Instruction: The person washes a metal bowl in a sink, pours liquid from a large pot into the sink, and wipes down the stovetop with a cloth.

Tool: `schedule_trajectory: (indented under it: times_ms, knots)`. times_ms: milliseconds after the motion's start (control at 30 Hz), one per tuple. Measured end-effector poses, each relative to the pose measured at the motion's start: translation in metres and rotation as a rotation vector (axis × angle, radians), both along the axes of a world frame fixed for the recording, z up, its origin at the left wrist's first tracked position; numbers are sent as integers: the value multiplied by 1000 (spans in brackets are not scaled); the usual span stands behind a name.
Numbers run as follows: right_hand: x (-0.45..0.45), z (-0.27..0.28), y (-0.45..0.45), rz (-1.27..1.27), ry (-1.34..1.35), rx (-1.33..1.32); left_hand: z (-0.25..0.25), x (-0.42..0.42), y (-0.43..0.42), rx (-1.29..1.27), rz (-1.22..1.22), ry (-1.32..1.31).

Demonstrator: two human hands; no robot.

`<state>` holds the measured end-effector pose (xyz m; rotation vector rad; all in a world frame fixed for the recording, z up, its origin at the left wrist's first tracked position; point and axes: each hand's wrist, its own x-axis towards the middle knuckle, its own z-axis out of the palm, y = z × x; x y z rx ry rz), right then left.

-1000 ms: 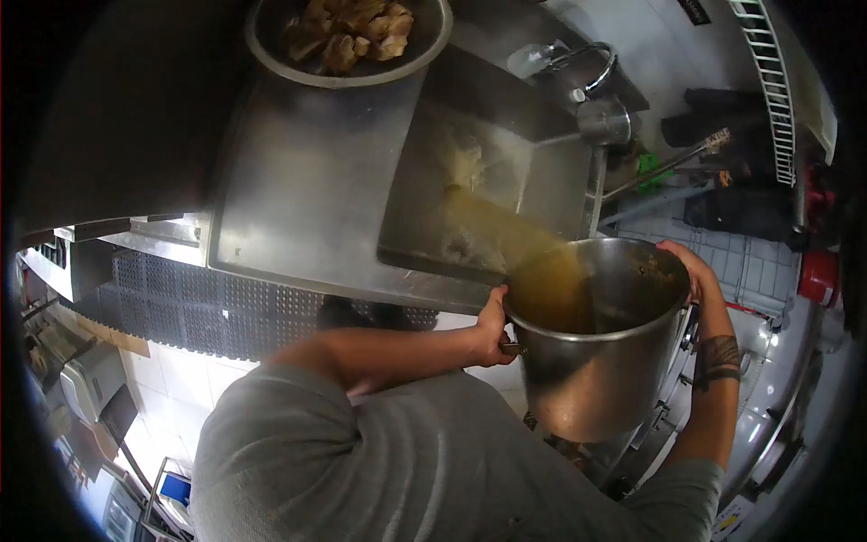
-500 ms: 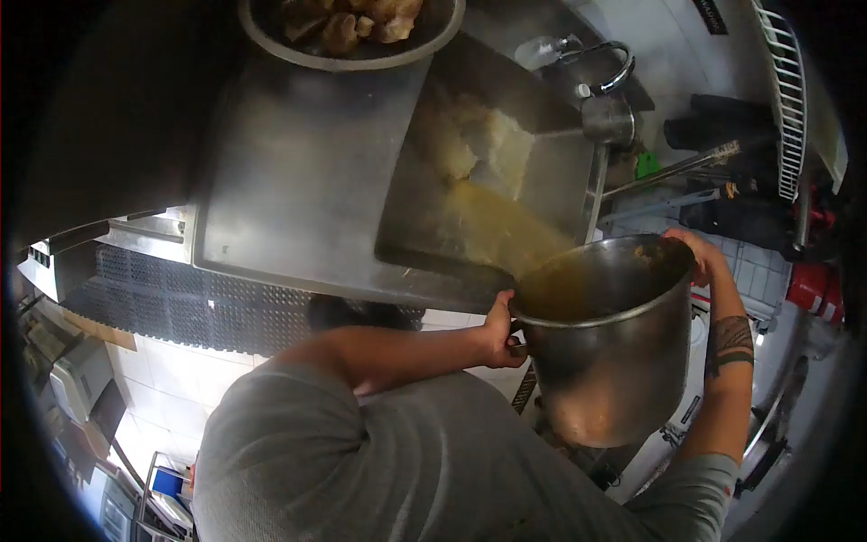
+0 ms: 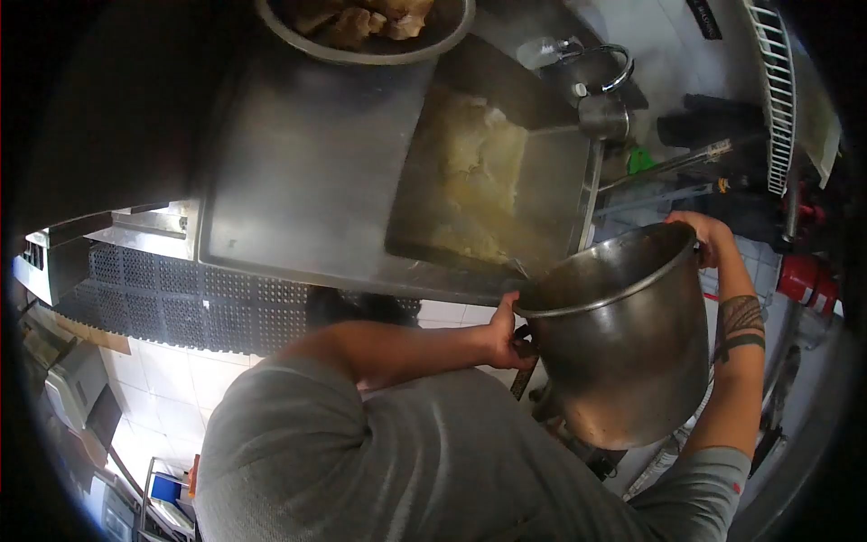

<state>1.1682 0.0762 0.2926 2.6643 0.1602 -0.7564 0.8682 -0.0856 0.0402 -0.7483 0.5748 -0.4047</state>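
Observation:
A large metal pot (image 3: 623,352) is held tilted at the sink's near edge, its mouth turned toward the basin. My left hand (image 3: 510,336) is wrapped around a handle on the pot's left side. At the far right of the rim, my right hand (image 3: 706,237) grips the pot; its fingers are partly hidden. A small trickle of liquid falls from the pot's lip. Cloudy yellowish liquid (image 3: 479,185) with pale foam lies in the metal sink (image 3: 553,172).
A metal bowl (image 3: 379,56) with chunks of meat or bone stands on the steel drainboard (image 3: 307,172). Behind the sink are a curved faucet (image 3: 623,68) and a small metal pot (image 3: 603,117). A perforated black mat (image 3: 235,303) covers part of the tiled floor.
The broad yellowish stream from the pot has thinned to a trickle. The pot has shifted slightly to the right, and less liquid shows inside it. Both hands keep their grip.

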Motion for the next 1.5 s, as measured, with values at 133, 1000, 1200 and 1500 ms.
schedule_trajectory:
  times_ms: [133, 1000, 1200, 1500]
  knots:
    - [1, 8, -4, 5, -9, 37, 11, -21, 2, 50, 57, -49]
    - [-236, -50, -26, 305, 998, 1230, 147, -372, 128, 1693, 568, 877]
    - [-275, -96, -18, 302, 1141, 1253, 133, -423, 136, 1675, 804, 1051]
    - [-207, -239, -142, 329, 1265, 1023, -48, -509, -93, 2163, -129, 1785]
